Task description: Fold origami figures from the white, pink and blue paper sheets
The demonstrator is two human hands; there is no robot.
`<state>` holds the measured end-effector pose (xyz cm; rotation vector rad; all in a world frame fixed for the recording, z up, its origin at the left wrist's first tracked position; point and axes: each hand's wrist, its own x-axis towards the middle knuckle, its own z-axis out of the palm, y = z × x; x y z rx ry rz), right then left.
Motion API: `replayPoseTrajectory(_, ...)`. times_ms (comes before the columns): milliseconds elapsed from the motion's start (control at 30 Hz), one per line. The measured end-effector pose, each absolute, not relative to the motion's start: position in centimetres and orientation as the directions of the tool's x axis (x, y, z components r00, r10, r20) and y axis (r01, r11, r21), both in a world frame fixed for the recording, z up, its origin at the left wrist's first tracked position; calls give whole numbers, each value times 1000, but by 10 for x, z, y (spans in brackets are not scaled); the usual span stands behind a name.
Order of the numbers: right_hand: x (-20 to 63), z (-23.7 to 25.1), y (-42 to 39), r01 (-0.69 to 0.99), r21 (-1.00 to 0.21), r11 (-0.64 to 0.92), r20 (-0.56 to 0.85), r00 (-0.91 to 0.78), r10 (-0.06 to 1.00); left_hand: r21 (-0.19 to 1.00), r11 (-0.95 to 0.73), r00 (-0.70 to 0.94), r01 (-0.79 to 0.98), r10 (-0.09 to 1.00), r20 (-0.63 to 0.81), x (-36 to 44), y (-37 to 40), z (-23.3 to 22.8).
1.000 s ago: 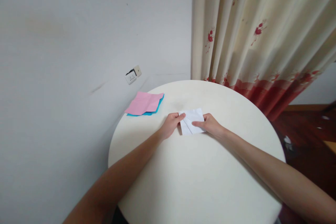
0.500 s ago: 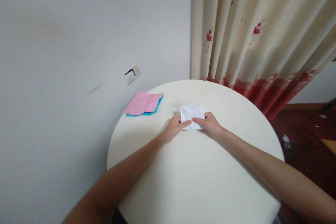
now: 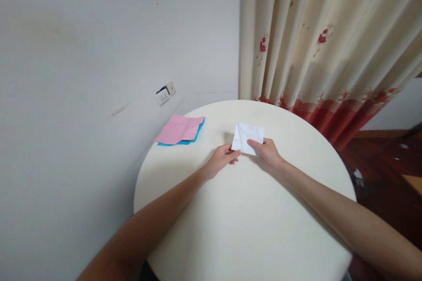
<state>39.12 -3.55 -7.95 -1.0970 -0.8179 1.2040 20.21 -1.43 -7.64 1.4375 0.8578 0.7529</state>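
Note:
A folded sheet of white paper [image 3: 248, 134], roughly square with crease lines fanning from its top left corner, is held tilted just above the table. My right hand [image 3: 267, 153] grips its right side, thumb lying on top and fingers underneath, mostly hidden. My left hand [image 3: 222, 160] pinches the lower left corner between thumb and fingers. Both hands are closed on the same paper.
Pink paper [image 3: 181, 127] lies over blue paper [image 3: 199, 132] at the far left of the round white table [image 3: 244, 210]. A wall with a socket [image 3: 162, 96] borders the left. A flowered curtain [image 3: 323, 52] hangs behind on the right.
The white paper has turned clockwise and shifted up and to the right with my right hand. My left hand has slid to the paper's lower left corner.

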Motion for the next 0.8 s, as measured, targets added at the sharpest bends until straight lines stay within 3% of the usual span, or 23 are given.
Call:
replayPoseTrajectory(333,384,-86,-41,-200,-973,-116,-89,-136,987,997,71,439,-8,896,-60,202,-10,-84)
replayPoseTrajectory(800,384,-82,-46,-155,-971,-184,-160,-157,975,989,-69,225,-132,969,98,195,9,-88)
